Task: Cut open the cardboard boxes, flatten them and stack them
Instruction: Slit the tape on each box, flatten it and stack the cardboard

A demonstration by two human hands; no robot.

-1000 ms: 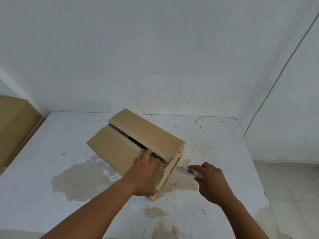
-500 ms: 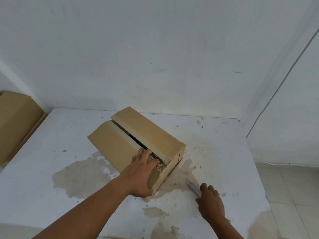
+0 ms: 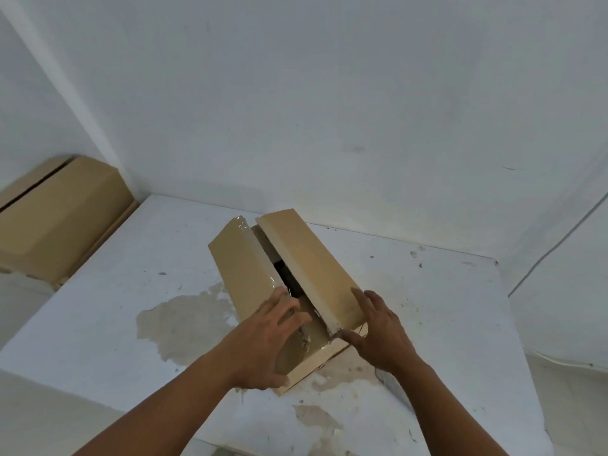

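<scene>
A second ago my right grip [image 3: 378, 334] had the knife at the near end of the cardboard box [image 3: 243, 271]. Since then I have laid the knife down, and that hand has come back empty. A grey shape on the desk [image 3: 115, 291] just behind my right wrist is probably the knife [image 3: 393, 385], though most of it is hidden. The box has also swung round, so its seam now runs straight away from my fingers. I take the cut along the top as done, with pulling the flaps apart next.

My right grip lies spread on the near end of the right flap [image 3: 309, 268], fingers straight and thumb reaching to its torn corner. My left grip [image 3: 269, 337] wraps the near end of the box, fingertips at the slit and thumb down the end face.

The box sits on the desk under both hands. Between my grips the seam gapes dark and widens toward me. The right flap stands a little proud. Shiny tape [image 3: 245, 225] clings along the left flap's edge, beyond my left fingertips, and ragged tape hangs at the near end.
</scene>
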